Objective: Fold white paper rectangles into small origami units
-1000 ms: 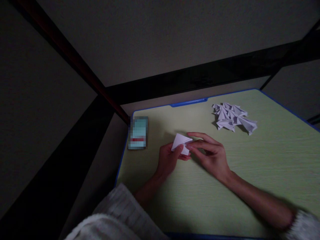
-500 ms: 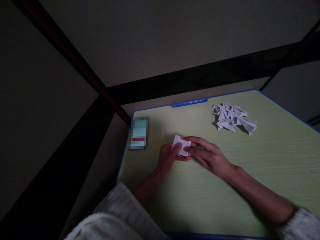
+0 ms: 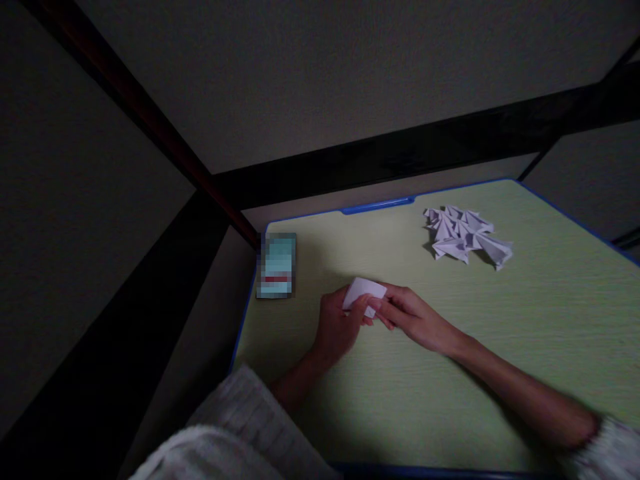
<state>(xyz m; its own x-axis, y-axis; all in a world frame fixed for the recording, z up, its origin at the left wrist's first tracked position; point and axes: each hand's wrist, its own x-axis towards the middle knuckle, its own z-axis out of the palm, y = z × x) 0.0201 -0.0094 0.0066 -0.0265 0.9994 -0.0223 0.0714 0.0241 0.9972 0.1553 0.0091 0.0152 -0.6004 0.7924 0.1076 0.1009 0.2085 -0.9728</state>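
Between my two hands is a small folded white paper (image 3: pixel 361 289), roughly square and tilted, held just over the table. My left hand (image 3: pixel 341 325) grips its left side, the thumb lying across the face of the paper. From the right, my right hand (image 3: pixel 413 316) pinches the lower right part, its thumb close to the left thumb. Some fingers of both hands are hidden behind or under the paper. Farther back on the right lies a pile of folded white paper pieces (image 3: pixel 463 233) with pointed ends, apart from both hands.
The light green table (image 3: pixel 540 320) has a blue rim and a blue handle-like piece (image 3: pixel 379 206) at its far edge. A blurred-out, phone-like device (image 3: pixel 277 265) lies near the left edge. Dark walls stand close behind and to the left.
The paper has turned and tilted slightly between my hands. My right fingers have moved from its upper edge down to the right side, and the two thumbs have come together.
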